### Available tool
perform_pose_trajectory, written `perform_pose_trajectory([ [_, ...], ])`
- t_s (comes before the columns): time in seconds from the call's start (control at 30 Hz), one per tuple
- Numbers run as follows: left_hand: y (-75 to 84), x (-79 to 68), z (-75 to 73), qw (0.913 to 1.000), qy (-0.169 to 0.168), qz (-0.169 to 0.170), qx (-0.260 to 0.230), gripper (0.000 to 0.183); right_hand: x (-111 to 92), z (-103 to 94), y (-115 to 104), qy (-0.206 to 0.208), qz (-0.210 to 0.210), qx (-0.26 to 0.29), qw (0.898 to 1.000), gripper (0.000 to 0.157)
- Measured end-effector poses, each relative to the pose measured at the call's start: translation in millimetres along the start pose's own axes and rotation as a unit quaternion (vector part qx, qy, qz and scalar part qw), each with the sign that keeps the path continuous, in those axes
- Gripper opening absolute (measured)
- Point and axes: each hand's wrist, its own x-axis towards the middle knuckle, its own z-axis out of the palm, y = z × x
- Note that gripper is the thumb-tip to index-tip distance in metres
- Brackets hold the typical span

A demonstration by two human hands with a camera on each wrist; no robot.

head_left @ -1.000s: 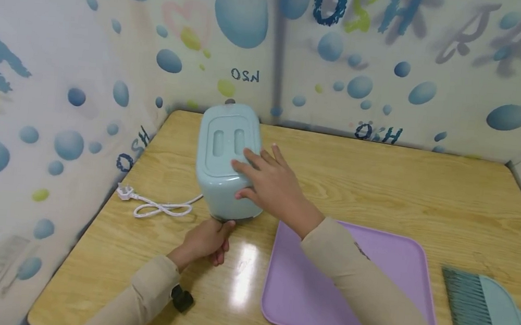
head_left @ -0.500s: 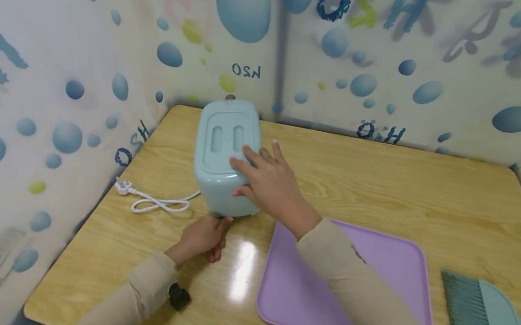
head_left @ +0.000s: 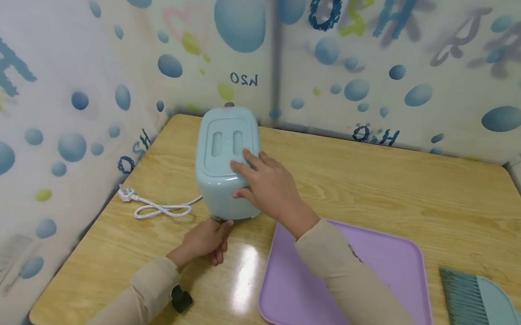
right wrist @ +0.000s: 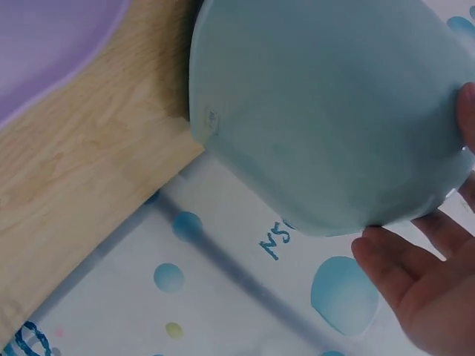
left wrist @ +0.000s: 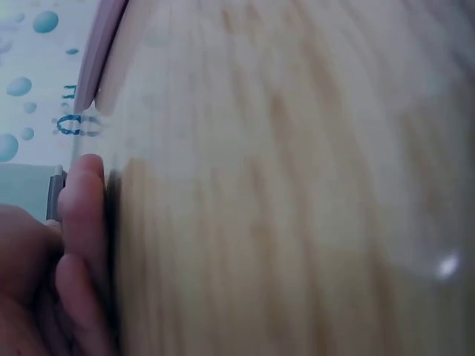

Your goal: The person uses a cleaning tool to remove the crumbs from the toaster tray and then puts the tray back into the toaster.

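A light-blue toaster (head_left: pixel 223 195) with two recesses in its covered top stands at the table's left, near the back wall. My left hand (head_left: pixel 203 238) is at its front lower edge, thumb against the base and fingers bent beneath; the exact pinch is partly hidden. In the left wrist view, those fingers (left wrist: pixel 85 211) lie low over the wood beside the toaster's grey base edge (left wrist: pixel 56 194). My right hand (head_left: pixel 272 187) rests on the top right corner, fingers spread, thumb on the front. The right wrist view shows its fingertips (right wrist: pixel 378 248) touching the toaster's rim.
A white cord with a plug (head_left: pixel 126 193) lies looped left of the toaster. Under my right forearm is a purple tray (head_left: pixel 389 243). A blue-green brush (head_left: pixel 497 316) lies at the far right. Patterned walls border the table (head_left: pixel 380 190) behind and to the left.
The head view tilts slightly. The right hand's raised fingers have come down a little nearer the toaster. Both hands otherwise keep their places and the toaster stays put.
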Motion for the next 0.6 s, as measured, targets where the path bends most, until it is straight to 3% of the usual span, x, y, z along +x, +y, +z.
perform_pose_trajectory([
  [0.2,-0.1,2.4,-1.1,0.9994,-0.017,0.031,-0.006,0.053,0.5,3.2,4.7,-0.020,0.017,0.006,1.000,0.062],
  [0.43,7.2,-3.5,-2.4,0.9973,-0.015,0.070,0.019,0.042,2.4,-2.7,7.2,-0.067,0.043,0.056,0.995,0.056],
  [0.6,18.9,-8.9,-0.4,0.9900,0.004,0.112,0.086,0.037,-1.6,-7.9,11.3,-0.074,0.052,0.093,0.992,0.045],
])
